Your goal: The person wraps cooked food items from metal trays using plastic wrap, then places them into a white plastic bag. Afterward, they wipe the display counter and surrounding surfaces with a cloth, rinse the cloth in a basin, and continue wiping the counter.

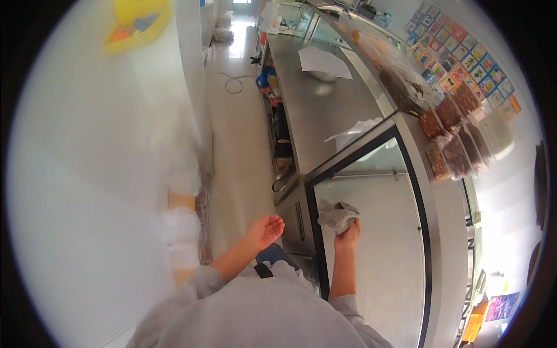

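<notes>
A crumpled grey cloth (336, 217) is gripped in my right hand (348, 237). That hand is in front of the black-framed glass panel (370, 261) of a display cabinet; whether the cloth touches the glass, I cannot tell. Over the aisle beside the cabinet, my left hand (267, 231) is palm up, its fingers loosely curled and nothing in it. Behind the glass, a metal rod (365, 175) crosses the upper part of the cabinet.
Beyond the cabinet runs a stainless steel counter (300, 117) with a metal bowl (324, 76) under white paper (324, 61). Filled clear plastic containers (454, 152) stand on the cabinet top (439, 200). A cable (235, 85) lies on the aisle floor (235, 143). The white wall (100, 174) borders the left.
</notes>
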`<state>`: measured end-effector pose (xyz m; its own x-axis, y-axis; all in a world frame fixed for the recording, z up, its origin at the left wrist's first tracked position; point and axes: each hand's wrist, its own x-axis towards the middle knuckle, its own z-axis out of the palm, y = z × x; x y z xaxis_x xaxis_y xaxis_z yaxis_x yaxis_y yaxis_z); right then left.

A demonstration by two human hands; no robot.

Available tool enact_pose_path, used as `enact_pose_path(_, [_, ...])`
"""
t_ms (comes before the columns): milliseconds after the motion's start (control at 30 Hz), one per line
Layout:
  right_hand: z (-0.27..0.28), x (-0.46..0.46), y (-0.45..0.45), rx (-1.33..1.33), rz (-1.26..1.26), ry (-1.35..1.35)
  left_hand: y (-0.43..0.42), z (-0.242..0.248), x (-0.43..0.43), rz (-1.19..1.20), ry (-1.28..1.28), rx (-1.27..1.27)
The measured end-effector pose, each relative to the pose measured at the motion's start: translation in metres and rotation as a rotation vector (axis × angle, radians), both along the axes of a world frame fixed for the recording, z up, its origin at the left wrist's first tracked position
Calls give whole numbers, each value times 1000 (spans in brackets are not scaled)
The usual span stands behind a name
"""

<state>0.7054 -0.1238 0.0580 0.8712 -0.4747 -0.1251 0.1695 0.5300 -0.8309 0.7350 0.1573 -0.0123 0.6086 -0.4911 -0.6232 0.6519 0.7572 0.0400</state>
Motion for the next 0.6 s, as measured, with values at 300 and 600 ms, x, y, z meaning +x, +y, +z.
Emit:
enact_pose_path(300, [-52,73,34,564,335,156,20,-54,119,27,-13,-38])
enact_pose_path(600, [-30,311,71,423,135,163,92,-63,300,60,-198,-82])
